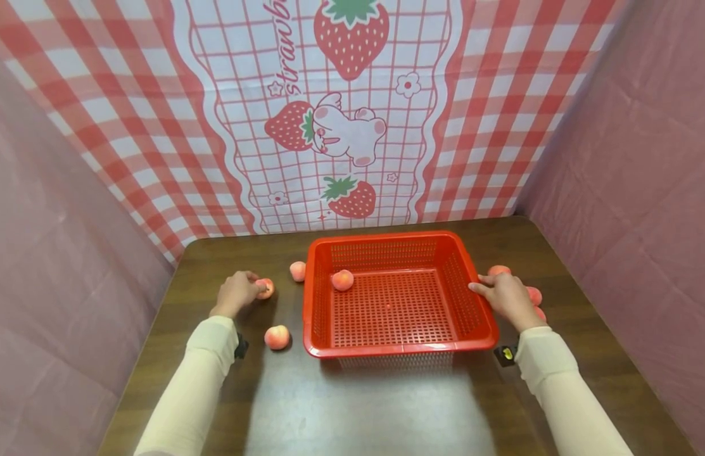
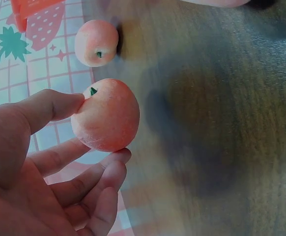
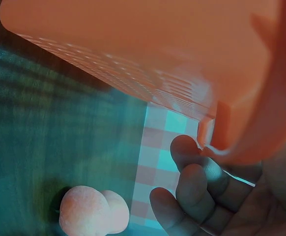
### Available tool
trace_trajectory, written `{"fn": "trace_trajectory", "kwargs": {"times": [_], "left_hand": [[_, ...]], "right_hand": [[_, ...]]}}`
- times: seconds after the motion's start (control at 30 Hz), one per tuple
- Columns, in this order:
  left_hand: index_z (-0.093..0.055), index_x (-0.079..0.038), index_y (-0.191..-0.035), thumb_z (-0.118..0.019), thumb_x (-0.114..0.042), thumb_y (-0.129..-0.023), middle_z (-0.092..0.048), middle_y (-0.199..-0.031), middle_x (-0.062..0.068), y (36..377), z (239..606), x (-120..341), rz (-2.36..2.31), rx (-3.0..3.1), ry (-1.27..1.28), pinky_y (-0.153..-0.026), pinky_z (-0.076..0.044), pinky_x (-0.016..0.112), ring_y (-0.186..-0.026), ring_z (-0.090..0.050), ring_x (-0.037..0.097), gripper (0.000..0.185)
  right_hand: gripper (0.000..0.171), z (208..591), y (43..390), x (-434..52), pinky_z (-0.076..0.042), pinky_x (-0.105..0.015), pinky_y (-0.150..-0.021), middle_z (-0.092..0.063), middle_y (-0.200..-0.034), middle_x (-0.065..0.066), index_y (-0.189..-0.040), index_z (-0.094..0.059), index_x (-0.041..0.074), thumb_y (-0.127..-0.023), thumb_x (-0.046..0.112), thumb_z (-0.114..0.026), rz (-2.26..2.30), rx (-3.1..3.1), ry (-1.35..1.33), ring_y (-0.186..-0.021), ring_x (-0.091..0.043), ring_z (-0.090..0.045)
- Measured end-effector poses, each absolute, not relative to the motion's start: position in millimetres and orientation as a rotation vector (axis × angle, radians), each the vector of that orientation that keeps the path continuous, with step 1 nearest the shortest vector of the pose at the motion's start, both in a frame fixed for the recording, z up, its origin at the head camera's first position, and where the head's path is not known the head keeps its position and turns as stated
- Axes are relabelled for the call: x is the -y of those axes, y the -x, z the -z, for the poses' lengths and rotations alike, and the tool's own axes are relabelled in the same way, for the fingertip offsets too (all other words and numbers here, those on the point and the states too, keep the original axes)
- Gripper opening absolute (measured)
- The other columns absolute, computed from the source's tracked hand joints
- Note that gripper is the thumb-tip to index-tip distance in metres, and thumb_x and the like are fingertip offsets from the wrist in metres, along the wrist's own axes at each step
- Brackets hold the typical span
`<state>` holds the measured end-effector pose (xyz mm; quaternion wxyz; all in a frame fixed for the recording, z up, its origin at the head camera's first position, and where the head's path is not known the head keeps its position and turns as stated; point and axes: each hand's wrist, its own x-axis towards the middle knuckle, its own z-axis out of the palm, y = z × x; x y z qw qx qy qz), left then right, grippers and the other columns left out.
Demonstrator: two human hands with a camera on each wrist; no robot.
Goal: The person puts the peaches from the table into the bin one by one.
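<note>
My left hand (image 1: 236, 294) pinches a peach (image 2: 108, 115) between thumb and fingertips, left of the basket. In the left wrist view the small green stem on this pink-orange peach shows close to the thumb. A red plastic basket (image 1: 388, 349) with a mesh floor and sides stands mid-table. One peach (image 1: 342, 280) lies inside it, toward the left. On the basket's right side my right hand (image 1: 508, 297) grips the rim, thumb on top. From the right wrist view, the fingers curl under the rim's outer edge.
Left of the basket are two loose peaches, one peach (image 1: 298, 271) by its wall and another peach (image 1: 277, 337) nearer the front. Several more, among them a peach (image 1: 499, 270), sit beyond my right hand. A strawberry-print checked cloth (image 1: 352, 126) hangs behind the wooden table (image 1: 215, 253).
</note>
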<state>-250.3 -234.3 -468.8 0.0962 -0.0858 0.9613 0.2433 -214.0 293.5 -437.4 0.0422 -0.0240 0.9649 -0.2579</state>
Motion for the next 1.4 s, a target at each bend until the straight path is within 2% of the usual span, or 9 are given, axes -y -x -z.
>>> {"fn": "trace_trajectory", "kwargs": {"times": [0.13, 0.4, 0.7, 1.03, 1.4], "left_hand": [[-0.064, -0.004, -0.123, -0.061, -0.031, -0.089, -0.064, -0.123, 0.025, 251, 466, 233, -0.743, -2.857, 0.279, -0.087, -0.048, 0.052, -0.11, -0.06, 0.045, 0.043], [-0.062, -0.005, -0.125, -0.06, -0.032, -0.089, -0.064, -0.121, 0.025, 254, 461, 233, -0.756, -2.877, 0.314, -0.081, -0.048, 0.049, -0.105, -0.062, 0.043, 0.045], [-0.062, -0.005, -0.125, -0.06, -0.031, -0.089, -0.065, -0.122, 0.023, 258, 456, 229, -0.759, -2.95, 0.29, -0.085, -0.048, 0.052, -0.108, -0.061, 0.045, 0.044], [-0.063, -0.008, -0.125, -0.063, -0.039, -0.09, -0.065, -0.123, 0.022, 262, 451, 223, -0.858, -2.99, 0.292, -0.087, -0.047, 0.053, -0.108, -0.061, 0.046, 0.047], [-0.062, -0.009, -0.128, -0.065, -0.038, -0.09, -0.064, -0.127, 0.021, 265, 442, 219, -0.855, -3.001, 0.275, -0.091, -0.046, 0.054, -0.112, -0.059, 0.046, 0.048]], "right_hand": [[0.051, 438, 213, -294, -0.05, -0.041, -0.066, -0.071, -0.098, -0.027, -0.125, -0.057, -0.011, -0.094, 0.028, -0.064, 0.78, -2.958, 0.074, -0.073, -0.028, -0.063], [0.053, 437, 215, -294, -0.046, -0.031, -0.061, -0.072, -0.082, -0.019, -0.129, -0.054, -0.011, -0.094, 0.028, -0.063, 0.804, -2.905, 0.028, -0.063, -0.018, -0.056], [0.054, 436, 215, -293, -0.044, -0.029, -0.058, -0.071, -0.075, -0.013, -0.129, -0.054, -0.011, -0.094, 0.028, -0.064, 0.798, -2.891, 0.029, -0.062, -0.018, -0.054], [0.054, 435, 213, -294, -0.045, -0.032, -0.062, -0.072, -0.085, -0.021, -0.128, -0.055, -0.011, -0.093, 0.03, -0.064, 0.78, -2.914, 0.044, -0.066, -0.022, -0.056], [0.055, 435, 214, -294, -0.044, -0.031, -0.06, -0.072, -0.081, -0.018, -0.129, -0.054, -0.01, -0.094, 0.031, -0.063, 0.78, -2.905, 0.035, -0.064, -0.02, -0.055]]}}
